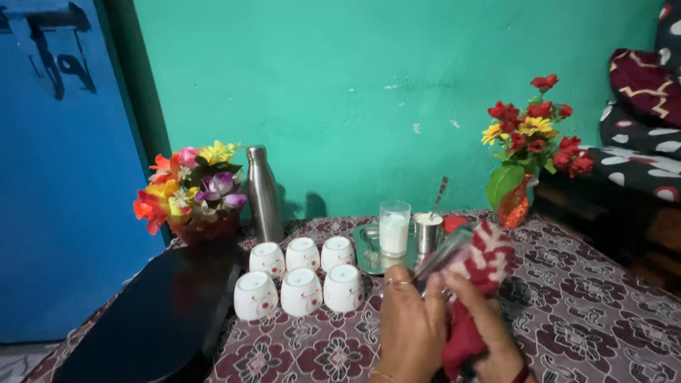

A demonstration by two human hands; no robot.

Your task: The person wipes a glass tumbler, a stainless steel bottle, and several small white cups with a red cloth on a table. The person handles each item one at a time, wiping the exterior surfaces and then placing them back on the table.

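My left hand (408, 326) grips a clear drinking glass (445, 259), tilted on its side above the table. A red and white cloth (482, 273) is bunched in my right hand (489, 333) and pressed against the glass's mouth. Both hands sit low at the front right of the patterned tablecloth (589, 312). Just beyond them a steel tray (365, 245) carries a glass of milk (394, 227) and a small steel cup with a spoon (428, 230). Several white cups (301, 276) stand upside down in two rows to the left of my hands.
A steel bottle (262, 193) and a flower pot (195, 191) stand at the back left by the green wall. A red vase of flowers (521, 163) is at the back right. A dark tray (152, 312) lies at the left. Patterned cushions (638, 120) are stacked at the right.
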